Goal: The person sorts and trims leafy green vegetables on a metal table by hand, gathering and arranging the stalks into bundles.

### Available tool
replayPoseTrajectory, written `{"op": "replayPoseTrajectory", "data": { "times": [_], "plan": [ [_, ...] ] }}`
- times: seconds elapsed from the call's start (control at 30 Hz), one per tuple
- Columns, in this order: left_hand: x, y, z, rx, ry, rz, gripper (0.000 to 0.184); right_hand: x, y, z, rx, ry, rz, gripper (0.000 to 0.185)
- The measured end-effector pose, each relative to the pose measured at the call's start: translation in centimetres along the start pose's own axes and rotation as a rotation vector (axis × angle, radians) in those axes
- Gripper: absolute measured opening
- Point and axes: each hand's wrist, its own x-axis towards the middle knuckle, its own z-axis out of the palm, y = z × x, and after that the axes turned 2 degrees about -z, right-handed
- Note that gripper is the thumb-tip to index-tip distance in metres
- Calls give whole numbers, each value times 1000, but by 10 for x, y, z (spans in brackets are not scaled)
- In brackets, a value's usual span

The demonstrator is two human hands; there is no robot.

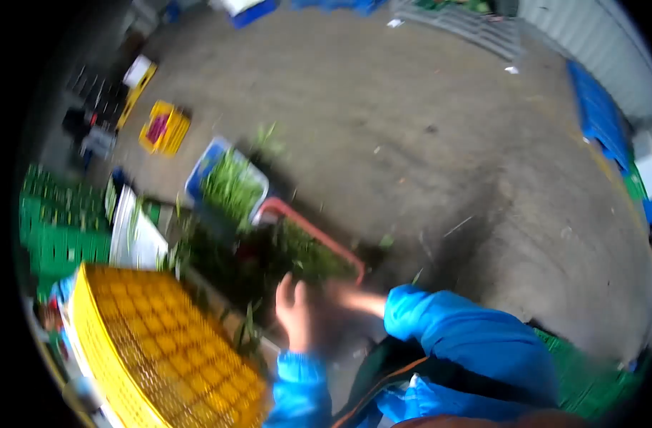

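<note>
My left hand [294, 314], in a blue sleeve, is raised beside the yellow crate with a couple of fingers stretched upward. I see nothing held in it. My right hand [346, 296] reaches across close to the left one and is smeared by motion, so its fingers cannot be made out. Just beyond both hands is a red-rimmed container [313, 230] with dark leafy greens [297, 255] in it. A yellow plastic crate [162, 335] stands tilted to the left of my left hand.
A blue and white tub [195, 184] of cut greens [232, 184] stands beyond the red rim. Green crates [65, 228] are stacked at left, and a small yellow crate [170, 135] sits farther off. Blue sheeting [598, 110] lies at right. Concrete floor [411, 128] stretches ahead.
</note>
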Motion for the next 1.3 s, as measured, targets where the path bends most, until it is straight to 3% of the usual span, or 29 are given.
{"op": "replayPoseTrajectory", "data": {
  "times": [0.03,0.07,0.13,0.2,0.23,0.27,0.33,0.37,0.43,0.5,0.6,0.63,0.7,0.8,0.87,0.93,0.97,1.03,1.07,1.1,1.13,1.17,1.2,1.27,1.3],
  "plan": [
    [-10,13,5,-91,-4,-3,36,-18,-79,-110,441,-280,116,19],
    [-12,16,3,-83,44,-4,33,-29,-78,-113,110,-200,235,30],
    [-10,25,0,-336,33,-51,27,-34,-109,-148,201,-364,403,46],
    [-8,43,-5,-425,79,-50,25,-35,-98,-120,323,-305,306,65],
    [-1,47,-11,-408,92,-40,24,-35,-114,-129,317,-294,337,82],
    [-1,50,-16,-298,189,25,26,-34,-129,-137,376,-220,313,87],
    [26,17,-37,-66,152,166,31,-29,-131,-139,279,-181,250,71],
    [48,-9,-54,623,255,577,39,-24,-124,-135,161,-170,205,63],
    [39,-6,-53,785,249,713,41,-14,-116,-128,-19,-125,148,48],
    [28,5,-48,920,272,828,34,-2,-111,-123,68,-132,110,37],
    [-28,70,-28,165,47,251,19,-14,-147,-176,85,-157,154,32],
    [-30,70,-33,209,20,244,34,-19,-152,-187,66,-172,145,32],
    [-48,75,-29,72,42,288,36,-24,-162,-201,69,-238,164,35],
    [-62,56,-30,-86,-20,302,39,-46,-170,-208,319,-108,54,34],
    [-81,45,-27,-70,-104,308,37,-51,-160,-203,355,-248,131,38],
    [-93,21,-31,70,-149,395,38,-62,-157,-202,89,-212,208,45],
    [-96,5,-38,203,-170,479,39,-72,-157,-203,112,-153,228,43],
    [-143,32,-43,241,-261,479,41,-93,-167,-220,118,-89,247,41],
    [-157,36,-48,141,-326,365,42,-106,-174,-227,192,-30,252,42],
    [-171,39,-54,44,-377,248,44,-112,-176,-233,158,-61,221,42],
    [-179,31,-63,43,-414,257,44,-120,-177,-236,122,-91,189,42],
    [-187,22,-72,40,-450,268,45,-125,-155,-209,258,55,48,39],
    [-195,12,-83,37,-488,279,45,-139,-176,-234,230,-55,111,32],
    [-206,-30,-106,56,-476,339,47,-152,-163,-216,216,-35,-29,24],
    [-212,-57,-122,46,-470,335,47,-162,-167,-215,180,-81,9,25]
  ]
}}
